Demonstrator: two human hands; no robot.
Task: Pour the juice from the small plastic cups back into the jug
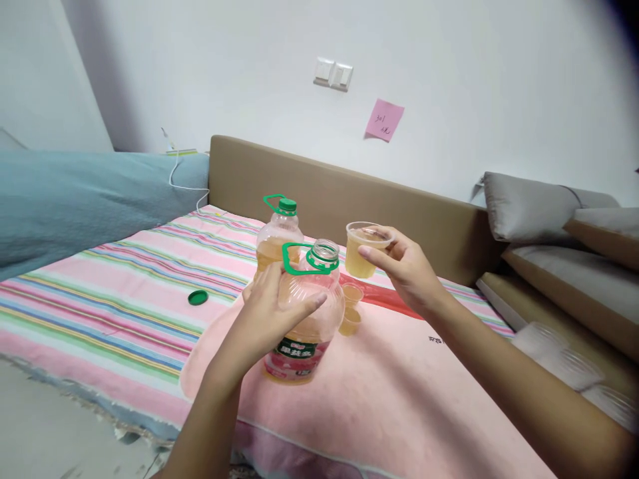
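My right hand (407, 266) grips a clear plastic cup (360, 261) of pale yellow juice, raised to the right of an uncapped juice bottle. That large clear bottle (298, 329) stands upright with a green loop handle at its neck and a red and green label. Around its upper body is my left hand (277, 303), thumb stretched across the front and fingertips partly hidden behind. A second juice bottle (277, 241), its green cap on, stands just behind. Partly hidden by the front bottle are more filled cups (351, 322).
A loose green cap (198, 297) lies on the striped sheet (124, 293) at left. The pink mat (399, 392) lies under the front bottle. Several clear cups (562, 356) lie at right, near stacked cushions (574, 279). Behind runs a brown headboard (349, 189).
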